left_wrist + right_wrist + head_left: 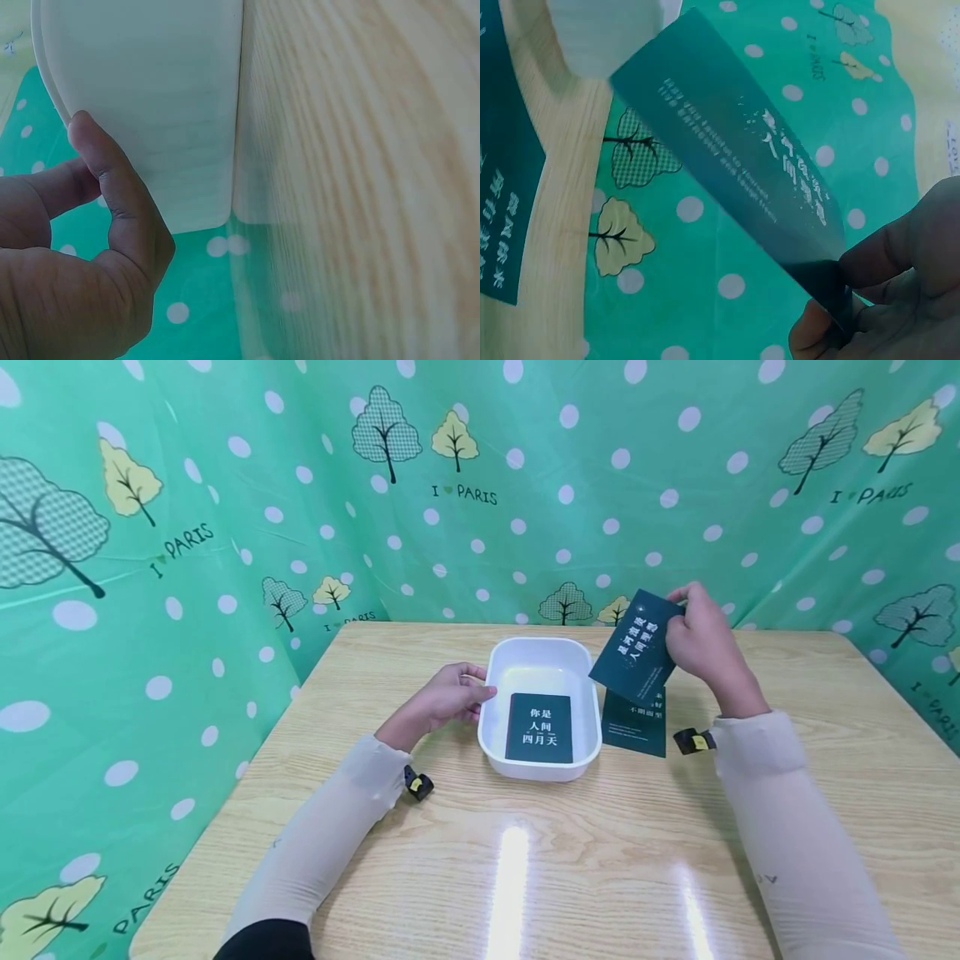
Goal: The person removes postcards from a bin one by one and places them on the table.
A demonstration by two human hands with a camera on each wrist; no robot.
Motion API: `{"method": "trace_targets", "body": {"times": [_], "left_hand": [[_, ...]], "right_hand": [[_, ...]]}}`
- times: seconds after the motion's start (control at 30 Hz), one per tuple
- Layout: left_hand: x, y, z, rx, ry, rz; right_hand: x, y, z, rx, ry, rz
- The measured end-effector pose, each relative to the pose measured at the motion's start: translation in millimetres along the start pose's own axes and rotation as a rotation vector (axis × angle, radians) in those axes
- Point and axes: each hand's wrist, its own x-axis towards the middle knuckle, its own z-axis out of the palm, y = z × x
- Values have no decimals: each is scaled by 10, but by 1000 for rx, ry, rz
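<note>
Card one (540, 728) lies at frame centre in the box (536, 681), whose left rim the left hand (450, 695) pinches; just right, my feed shows card two (633, 727) on the surface (600, 860), then the right hand (701, 639) gripping card three (637, 643) above it, the curtain (525, 543) behind.

The pale wood-grain counter (420, 877) carries a white tub (538, 770) with a dark green card (633, 735) lying just beside it.

The person wears cream sleeves (791, 827), yellow-marked black wrist cameras (693, 742) and what seems a black upper sleeve (266, 941).
</note>
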Motion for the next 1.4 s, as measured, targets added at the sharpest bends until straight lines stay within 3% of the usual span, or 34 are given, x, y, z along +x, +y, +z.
{"method": "trace_targets", "body": {"times": [0.33,0.47,1.03,1.17,1.4], "left_hand": [[-12,15,5,1,-4,-3],[-9,17,3,5,-4,-4],[18,-11,-8,4,-6,3],[19,-14,-3,5,-2,0],[7,-11,-11,12,-7,18]], "right_hand": [[74,261,4,-11,-86,125],[93,348,15,-25,-122,135],[92,487,194,-123,-524,77],[92,511,227,-209,-572,38],[83,501,298,-334,-582,11]]}}
